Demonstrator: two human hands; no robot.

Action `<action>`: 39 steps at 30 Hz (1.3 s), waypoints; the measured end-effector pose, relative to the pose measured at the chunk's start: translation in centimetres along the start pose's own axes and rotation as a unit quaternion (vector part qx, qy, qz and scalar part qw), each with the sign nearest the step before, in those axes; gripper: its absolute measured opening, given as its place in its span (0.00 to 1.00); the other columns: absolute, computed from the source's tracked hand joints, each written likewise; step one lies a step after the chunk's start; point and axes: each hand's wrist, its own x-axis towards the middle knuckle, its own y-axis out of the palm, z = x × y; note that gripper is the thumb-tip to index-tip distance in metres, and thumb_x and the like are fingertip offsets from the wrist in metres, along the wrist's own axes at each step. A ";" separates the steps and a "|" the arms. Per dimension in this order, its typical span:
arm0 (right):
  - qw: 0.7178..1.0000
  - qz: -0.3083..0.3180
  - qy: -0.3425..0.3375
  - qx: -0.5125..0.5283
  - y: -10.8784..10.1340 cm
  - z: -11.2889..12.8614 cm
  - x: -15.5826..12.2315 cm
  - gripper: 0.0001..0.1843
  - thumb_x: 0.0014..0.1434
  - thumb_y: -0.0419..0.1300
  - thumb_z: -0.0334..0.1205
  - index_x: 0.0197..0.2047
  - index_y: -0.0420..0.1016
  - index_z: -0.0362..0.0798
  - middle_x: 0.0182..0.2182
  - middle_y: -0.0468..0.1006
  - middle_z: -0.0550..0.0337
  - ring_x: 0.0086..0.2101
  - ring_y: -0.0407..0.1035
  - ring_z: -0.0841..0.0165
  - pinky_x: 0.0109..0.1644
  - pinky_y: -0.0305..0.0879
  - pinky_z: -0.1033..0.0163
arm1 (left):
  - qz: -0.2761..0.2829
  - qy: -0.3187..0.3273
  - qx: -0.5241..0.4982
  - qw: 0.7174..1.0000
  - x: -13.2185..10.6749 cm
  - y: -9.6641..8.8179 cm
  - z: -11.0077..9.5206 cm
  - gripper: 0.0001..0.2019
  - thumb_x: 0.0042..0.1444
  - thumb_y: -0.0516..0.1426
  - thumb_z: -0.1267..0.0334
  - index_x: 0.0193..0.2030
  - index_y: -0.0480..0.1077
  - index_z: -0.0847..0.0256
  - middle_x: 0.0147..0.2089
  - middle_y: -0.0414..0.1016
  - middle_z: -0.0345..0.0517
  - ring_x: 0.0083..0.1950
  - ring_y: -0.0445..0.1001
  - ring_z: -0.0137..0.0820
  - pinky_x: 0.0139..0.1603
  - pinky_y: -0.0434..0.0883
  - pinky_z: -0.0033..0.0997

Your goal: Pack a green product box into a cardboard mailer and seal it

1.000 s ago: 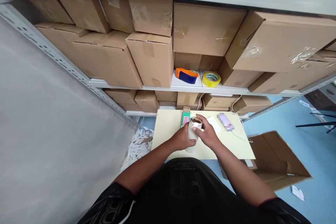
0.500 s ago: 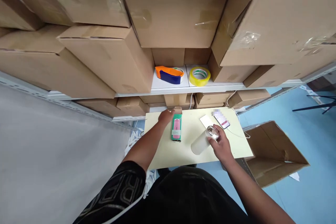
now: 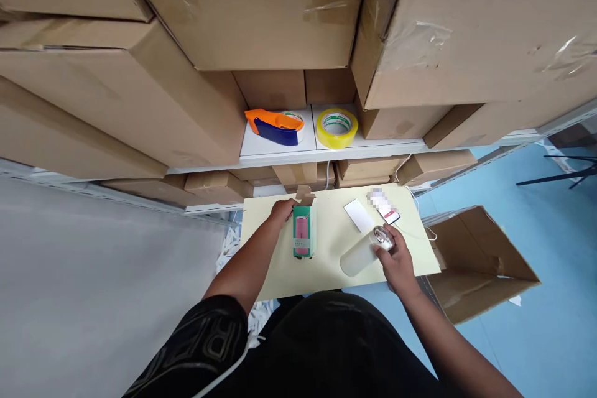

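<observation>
My left hand [image 3: 282, 210] grips the upper left edge of a small green and white carton [image 3: 302, 233] with a pink bottle printed on its front. The carton's top flaps stand open, and some of my left fingers are hidden behind it. My right hand [image 3: 399, 264] is closed round the shiny metal end of a white tumbler [image 3: 360, 255]. The tumbler lies tilted over the pale yellow table [image 3: 321, 283]; whether its lower end touches the top I cannot tell.
On the table lie a white card [image 3: 359, 216] and a phone [image 3: 388, 215]. A large open cardboard box [image 3: 485, 261] stands at the right. The shelf ahead holds an orange and blue tape dispenser [image 3: 275, 127], a yellow tape roll [image 3: 322, 127] and several cartons.
The small carton has gone from looking flat to standing out as a box, its right side now showing. The view has shifted; my right hand still holds the tumbler.
</observation>
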 end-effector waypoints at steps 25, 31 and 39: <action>0.884 0.178 -0.316 -0.295 13.3 0.1 -0.4 0.31 0.56 0.66 0.45 0.61 0.69 0.50 0.54 0.77 0.46 0.56 0.69 0.48 0.63 0.64 0.39 | 0.076 0.095 -0.192 0.974 -15.9 1.2 8.8 0.09 0.57 0.56 0.57 0.29 0.68 0.58 0.31 0.79 0.43 0.34 0.78 0.33 0.36 0.72 0.31; 0.863 0.198 -0.316 -0.341 13.4 -2.2 -0.5 0.36 0.56 0.66 0.45 0.66 0.67 0.51 0.65 0.69 0.44 0.64 0.62 0.45 0.68 0.58 0.37 | 0.084 0.098 -0.156 0.979 -16.1 1.8 9.4 0.10 0.58 0.55 0.56 0.30 0.67 0.57 0.30 0.78 0.41 0.33 0.78 0.32 0.36 0.70 0.30; 0.932 0.126 -0.232 -0.249 10.3 -3.8 -1.1 0.35 0.60 0.62 0.47 0.68 0.61 0.46 0.65 0.65 0.39 0.65 0.61 0.48 0.67 0.62 0.37 | 0.065 0.190 -0.100 0.975 -16.6 1.1 7.9 0.06 0.55 0.60 0.62 0.39 0.69 0.58 0.39 0.77 0.41 0.41 0.76 0.33 0.41 0.71 0.31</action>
